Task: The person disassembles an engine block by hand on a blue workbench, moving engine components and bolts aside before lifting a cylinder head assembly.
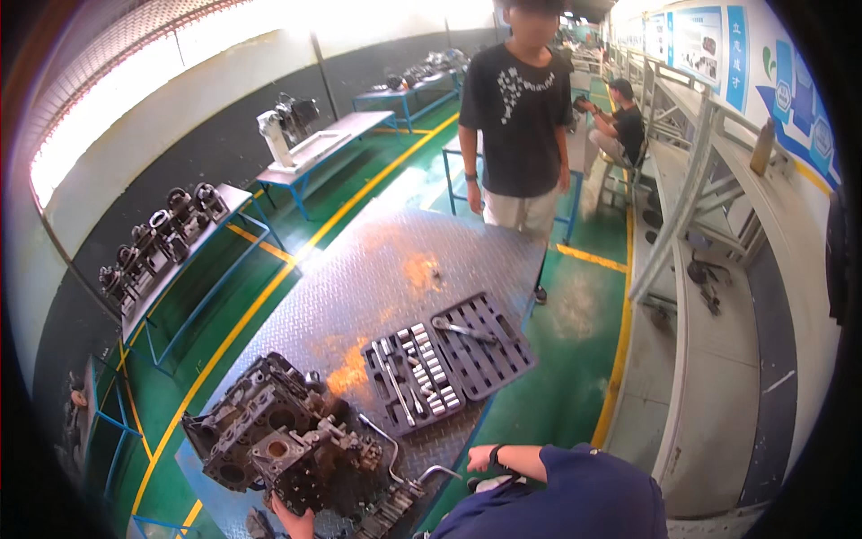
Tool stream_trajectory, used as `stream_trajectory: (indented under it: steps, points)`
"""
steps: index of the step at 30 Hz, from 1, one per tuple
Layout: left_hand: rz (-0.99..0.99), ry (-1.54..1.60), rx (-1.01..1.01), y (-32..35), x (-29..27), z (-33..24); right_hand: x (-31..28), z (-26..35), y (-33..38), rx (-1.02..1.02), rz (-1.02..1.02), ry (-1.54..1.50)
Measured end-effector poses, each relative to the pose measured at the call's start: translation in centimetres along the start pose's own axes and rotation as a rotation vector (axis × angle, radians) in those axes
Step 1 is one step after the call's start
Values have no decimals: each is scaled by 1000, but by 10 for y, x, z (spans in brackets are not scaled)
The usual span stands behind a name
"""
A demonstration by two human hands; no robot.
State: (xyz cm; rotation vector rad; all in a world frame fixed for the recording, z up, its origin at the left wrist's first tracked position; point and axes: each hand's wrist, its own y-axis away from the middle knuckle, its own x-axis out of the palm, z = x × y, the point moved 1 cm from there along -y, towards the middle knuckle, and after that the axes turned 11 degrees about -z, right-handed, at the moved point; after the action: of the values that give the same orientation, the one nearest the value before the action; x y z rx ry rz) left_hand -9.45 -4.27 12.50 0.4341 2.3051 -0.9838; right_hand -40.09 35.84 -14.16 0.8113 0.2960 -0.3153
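Note:
A dark, greasy engine block (269, 422) with round bores lies at the near left of the steel table. My left hand (292, 518) comes up from the lower edge and grips the block's near lower corner; some of its fingers are hidden. My right hand (481, 457), with a black band at the wrist, is held over the near table edge with curled fingers; what they hold, if anything, is hidden. Just left of that hand ends a bent metal pipe (440, 472). A ridged metal engine part (388, 512) lies between my hands. Another bent rod (388, 440) lies beside the block.
An open socket set case (377, 359) lies on the diamond-plate table (350, 247), with a ratchet (462, 330) across its right half. A person (516, 117) stands at the far end; another person (620, 126) sits farther back. Benches with engine parts (166, 235) line the left.

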Motion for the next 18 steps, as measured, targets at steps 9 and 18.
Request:
stream_trajectory:
  steps: [9, 18]
  points:
    - [65, -12, -138, 16, -23, 11, 7, 41, -20, 72, 13, -109]
    - [92, -263, -171, -15, -27, -22, -4, 23, 7, 95, 43, -206]
